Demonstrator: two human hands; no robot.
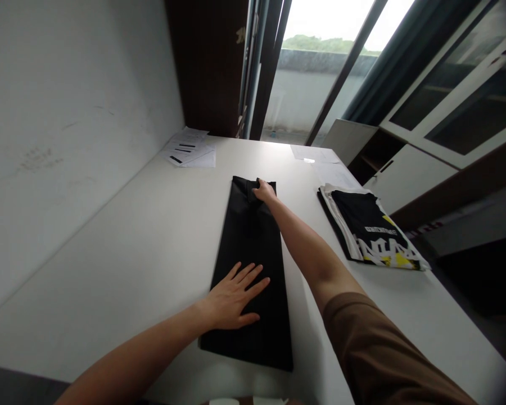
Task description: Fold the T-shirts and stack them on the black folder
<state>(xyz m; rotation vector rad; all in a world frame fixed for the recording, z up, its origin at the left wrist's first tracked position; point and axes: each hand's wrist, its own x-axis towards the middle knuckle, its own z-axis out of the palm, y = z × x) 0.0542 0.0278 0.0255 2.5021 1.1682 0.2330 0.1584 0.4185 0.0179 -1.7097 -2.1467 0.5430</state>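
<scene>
A long, flat piece of folded black cloth [253, 236] lies lengthwise on the white table in front of me. I cannot make out what kind of item it is. My left hand [234, 295] rests flat on its near half, fingers spread and palm down. At the far end, my right hand [265, 190] is closed on a small black flap or strap of the cloth. Its fingertips are partly hidden, and the arm reaches over the cloth's right edge.
To the right lies a stack of folded clothes [375, 225], the top one black with white and yellow print. Papers [189, 149] lie at the far left corner of the table [152, 253], and more sheets at the far right. A wall [67, 140] borders the left side.
</scene>
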